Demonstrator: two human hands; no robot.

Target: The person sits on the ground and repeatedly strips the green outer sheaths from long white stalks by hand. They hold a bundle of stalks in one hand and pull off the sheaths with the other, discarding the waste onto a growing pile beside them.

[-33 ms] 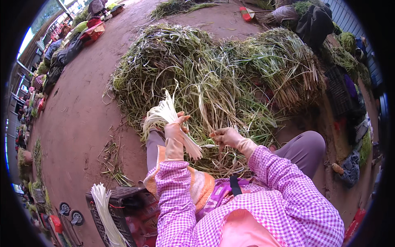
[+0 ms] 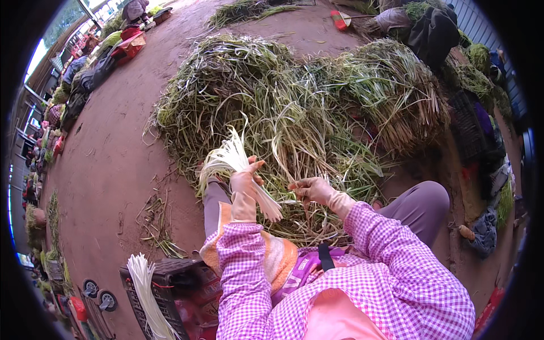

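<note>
My left hand (image 2: 245, 187), in a pale pinkish rubber glove, is closed round a fanned bundle of long whitish stalks (image 2: 226, 157) above my left thigh. My right hand (image 2: 315, 192), gloved too, is to its right, over the loose plant pile, its fingers pinched on thin strands that hang among the stems; exactly which is hard to make out. The big heap of green and straw-coloured leafy plants (image 2: 226, 96) spreads in front of both hands. An orange-and-white towel (image 2: 275, 258) lies over my lap.
A dark plastic crate (image 2: 178, 263) at lower left bears a white stalk bundle (image 2: 148, 292). A wheeled trolley (image 2: 99, 303) lies beside it. Sacks and plant piles line the left, with people among them. Dark cloth (image 2: 430, 42), crates and bags (image 2: 481, 226) are at the right.
My left hand and its bundle have shifted a little to the right. My right hand is almost in the same place, its fingers still pinched.
</note>
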